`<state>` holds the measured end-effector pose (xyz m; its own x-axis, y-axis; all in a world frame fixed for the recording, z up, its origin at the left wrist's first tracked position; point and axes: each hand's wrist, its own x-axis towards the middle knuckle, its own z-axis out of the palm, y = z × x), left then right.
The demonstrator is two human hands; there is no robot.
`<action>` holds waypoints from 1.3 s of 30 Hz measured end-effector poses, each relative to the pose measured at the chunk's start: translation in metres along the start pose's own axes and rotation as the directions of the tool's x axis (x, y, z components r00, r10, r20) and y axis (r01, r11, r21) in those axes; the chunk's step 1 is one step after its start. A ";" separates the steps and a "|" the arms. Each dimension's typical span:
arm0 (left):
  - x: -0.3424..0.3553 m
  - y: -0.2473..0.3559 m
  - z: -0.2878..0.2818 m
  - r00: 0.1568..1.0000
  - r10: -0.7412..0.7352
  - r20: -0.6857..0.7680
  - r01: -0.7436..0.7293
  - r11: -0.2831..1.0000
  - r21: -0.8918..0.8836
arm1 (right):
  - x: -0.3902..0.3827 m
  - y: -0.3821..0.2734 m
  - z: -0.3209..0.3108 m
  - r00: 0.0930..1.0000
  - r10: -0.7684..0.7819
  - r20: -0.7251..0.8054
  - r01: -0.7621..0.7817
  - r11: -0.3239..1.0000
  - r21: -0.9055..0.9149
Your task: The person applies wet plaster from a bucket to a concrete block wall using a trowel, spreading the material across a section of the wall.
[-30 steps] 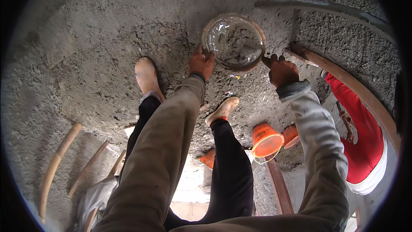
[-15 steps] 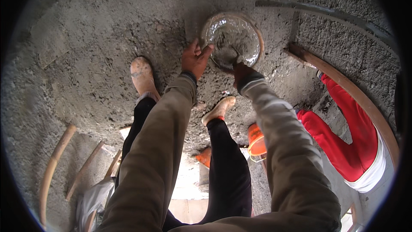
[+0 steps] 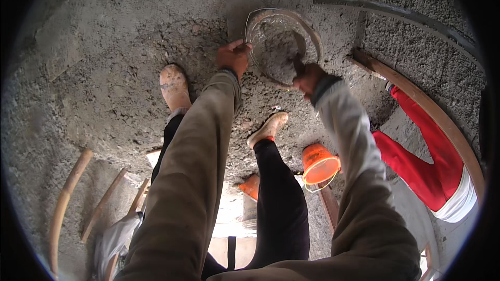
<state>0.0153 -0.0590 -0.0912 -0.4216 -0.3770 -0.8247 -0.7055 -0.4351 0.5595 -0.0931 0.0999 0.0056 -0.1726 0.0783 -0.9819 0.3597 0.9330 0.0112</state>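
- The round bucket (image 3: 308, 25) sits just above the middle of the frame, with a wet grey mix (image 3: 278, 49) inside.
- My left hand (image 3: 233, 58) pinches the bucket's left edge; I can't tell whether the fingertips have the rim, the wire handle or both. A firm hold here should stop the bucket turning.
- My right hand (image 3: 311, 79), apart from the left, is curled around what looks like a tool (image 3: 300, 47) at the bucket's lower right. Its shape is partly hidden, so I judge by feel.
- Stirring close along the wall and bottom should free whatever clings there; short strokes would splash less.
- My left boot (image 3: 174, 87) and right boot (image 3: 268, 127) stand apart on the rough floor (image 3: 125, 93), left of centre and mid-frame, a steady base for leaning.
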 end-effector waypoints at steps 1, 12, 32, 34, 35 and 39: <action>0.005 -0.001 -0.013 1.000 -0.014 -0.019 0.013 1.000 -0.023 | -0.024 -0.005 0.016 0.991 -0.117 0.070 0.129 0.971 -0.202; 0.006 0.019 0.001 0.998 -0.023 0.054 0.021 0.998 0.053 | 0.001 0.029 0.050 0.890 -0.442 -0.111 0.375 0.849 -0.371; -0.264 -0.307 0.255 0.469 -0.545 0.695 -0.443 0.536 0.719 | 0.133 0.669 0.267 0.768 0.535 -0.352 0.350 0.110 0.930; -0.290 -0.367 0.318 0.374 -0.564 0.736 -0.350 0.649 0.675 | 0.173 0.692 0.259 0.807 0.562 -0.183 0.277 -0.085 0.957; -0.301 -0.401 0.344 0.357 -0.526 0.772 -0.418 0.649 0.636 | 0.191 0.707 0.265 0.724 0.680 -0.112 0.229 -0.085 0.970; -0.298 -0.480 0.400 0.501 -0.477 0.722 -0.427 0.589 0.686 | 0.197 0.709 0.253 0.893 0.449 -0.046 0.412 -0.770 0.487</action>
<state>0.2514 0.5893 -0.1468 -0.2857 0.6092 -0.7398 -0.6266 0.4653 0.6252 0.3599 0.6877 -0.2274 -0.0350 0.5046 -0.8626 0.0979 -0.8573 -0.5055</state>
